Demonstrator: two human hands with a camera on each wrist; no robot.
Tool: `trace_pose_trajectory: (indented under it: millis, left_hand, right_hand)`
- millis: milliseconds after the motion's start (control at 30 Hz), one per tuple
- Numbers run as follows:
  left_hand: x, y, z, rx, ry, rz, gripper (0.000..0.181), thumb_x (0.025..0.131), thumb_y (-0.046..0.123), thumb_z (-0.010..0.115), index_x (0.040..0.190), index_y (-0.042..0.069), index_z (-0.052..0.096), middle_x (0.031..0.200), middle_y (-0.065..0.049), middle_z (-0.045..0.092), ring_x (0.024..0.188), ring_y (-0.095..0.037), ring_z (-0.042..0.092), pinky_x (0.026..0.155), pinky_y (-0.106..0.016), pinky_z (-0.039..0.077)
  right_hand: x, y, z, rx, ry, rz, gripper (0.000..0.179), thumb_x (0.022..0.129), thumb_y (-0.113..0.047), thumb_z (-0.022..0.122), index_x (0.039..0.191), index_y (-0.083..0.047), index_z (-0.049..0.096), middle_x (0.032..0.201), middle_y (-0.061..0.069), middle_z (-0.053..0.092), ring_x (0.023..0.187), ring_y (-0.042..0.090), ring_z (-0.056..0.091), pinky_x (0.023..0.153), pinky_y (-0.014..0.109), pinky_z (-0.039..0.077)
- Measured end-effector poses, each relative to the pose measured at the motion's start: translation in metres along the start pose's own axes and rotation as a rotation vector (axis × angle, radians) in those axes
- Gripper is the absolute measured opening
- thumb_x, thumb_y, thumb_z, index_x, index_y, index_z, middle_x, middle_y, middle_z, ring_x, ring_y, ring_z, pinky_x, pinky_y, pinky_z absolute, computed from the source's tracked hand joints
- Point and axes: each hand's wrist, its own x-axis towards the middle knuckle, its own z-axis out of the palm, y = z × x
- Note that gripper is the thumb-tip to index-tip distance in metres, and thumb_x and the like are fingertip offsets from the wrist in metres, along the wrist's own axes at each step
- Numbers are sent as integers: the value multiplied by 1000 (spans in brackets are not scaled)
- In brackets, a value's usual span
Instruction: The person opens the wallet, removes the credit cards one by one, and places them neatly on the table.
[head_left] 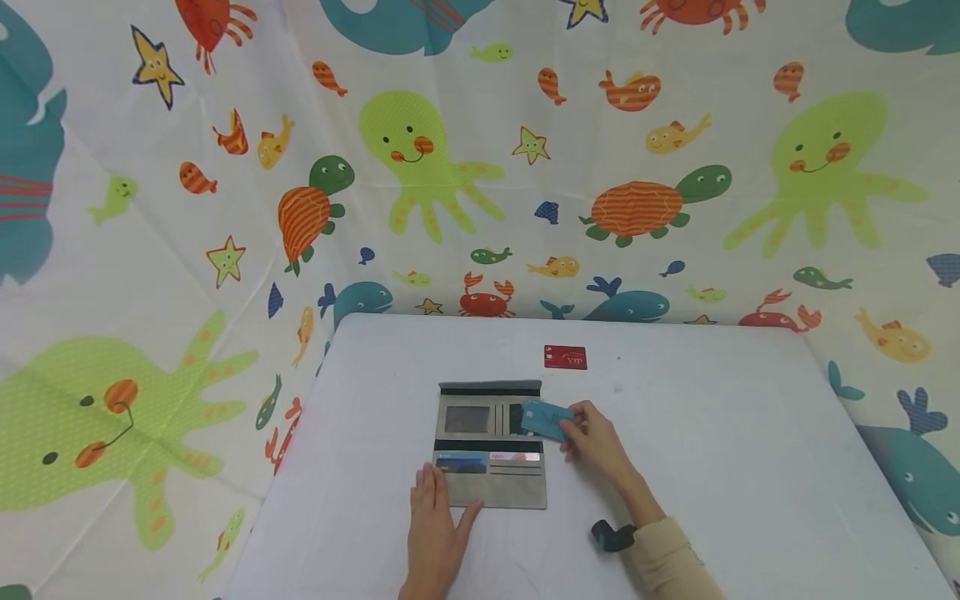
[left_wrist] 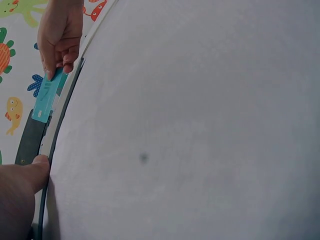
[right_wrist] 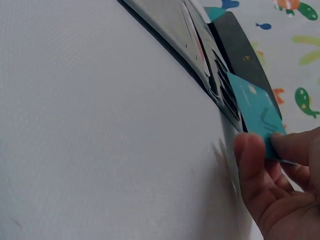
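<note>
A grey wallet (head_left: 495, 492) lies unfolded on the table, with a blue card (head_left: 461, 462) and a pale pinkish card (head_left: 514, 457) in its lower half. My left hand (head_left: 437, 529) rests along the wallet's lower left edge, fingers straight and thumb spread on its bottom edge. Between thumb and fingers, my right hand (head_left: 597, 442) pinches a teal card (right_wrist: 257, 112) by its right end. The card's other end overlaps the slots at the wallet's upper right; whether it is inside one cannot be told. In the left wrist view the teal card (left_wrist: 46, 97) slants down toward the wallet.
Beyond the wallet, a red VIP card (head_left: 566, 357) lies on the white table (head_left: 712, 450). A black device (head_left: 612, 536) is worn on my right wrist near the sleeve. A curtain (head_left: 525, 225) printed with sea animals hangs behind the table.
</note>
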Motion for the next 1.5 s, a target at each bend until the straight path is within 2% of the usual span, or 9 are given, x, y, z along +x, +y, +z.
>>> trace_pose_trajectory:
  millis: [167, 467, 667, 900, 1100, 1333, 1500]
  left_hand:
    - [0, 0, 0, 7, 4, 3, 92, 88, 52, 70, 149, -9, 38, 161, -26, 30, 152, -41, 26, 121, -56, 26]
    - [0, 1, -1, 11, -1, -1, 92, 88, 53, 70, 149, -8, 37, 162, -25, 29, 152, -41, 26, 121, -56, 27]
    - [0, 1, -1, 1, -2, -6, 93, 88, 53, 70, 149, -9, 37, 162, -26, 28, 152, -42, 26, 121, -57, 27]
    - [1, -1, 0, -2, -2, -7, 94, 87, 54, 70, 150, -8, 37, 162, -25, 28, 152, -41, 26, 121, -57, 27]
    - [0, 0, 0, 6, -8, -9, 97, 86, 56, 71, 151, -7, 35, 163, -24, 27, 153, -40, 25, 121, -56, 27]
    - [0, 0, 0, -5, -20, -20, 100, 85, 56, 72, 152, -7, 34, 164, -23, 25, 153, -41, 23, 121, -57, 26]
    - [1, 0, 0, -18, -26, -30, 102, 83, 58, 72, 152, -7, 34, 165, -23, 24, 153, -40, 22, 122, -56, 25]
  right_hand:
    - [3, 3, -8, -58, 83, 7, 31, 99, -16, 62, 123, 1, 55, 99, 13, 66, 72, 12, 65, 63, 20, 55]
    - [13, 10, -18, -11, 174, 100, 32, 101, -22, 60, 121, 2, 58, 90, 12, 68, 67, 13, 65, 60, 21, 54]
    - [21, 9, -21, 7, 223, 110, 31, 100, -25, 60, 117, 1, 59, 83, 11, 68, 64, 14, 65, 58, 22, 54]
    - [32, 7, -20, -29, 267, 123, 32, 101, -28, 59, 116, 0, 59, 82, 10, 66, 62, 14, 63, 56, 21, 52]
    - [42, 5, -18, -63, 316, 113, 30, 100, -26, 60, 113, 1, 60, 80, 11, 64, 54, 13, 59, 49, 22, 46]
    - [52, 7, -16, -121, 332, 114, 29, 101, -27, 59, 110, 0, 60, 82, 11, 64, 49, 13, 57, 45, 22, 44]
    - [57, 8, -14, -156, 335, 112, 27, 102, -26, 58, 107, 0, 60, 77, 10, 63, 45, 12, 55, 41, 20, 42]
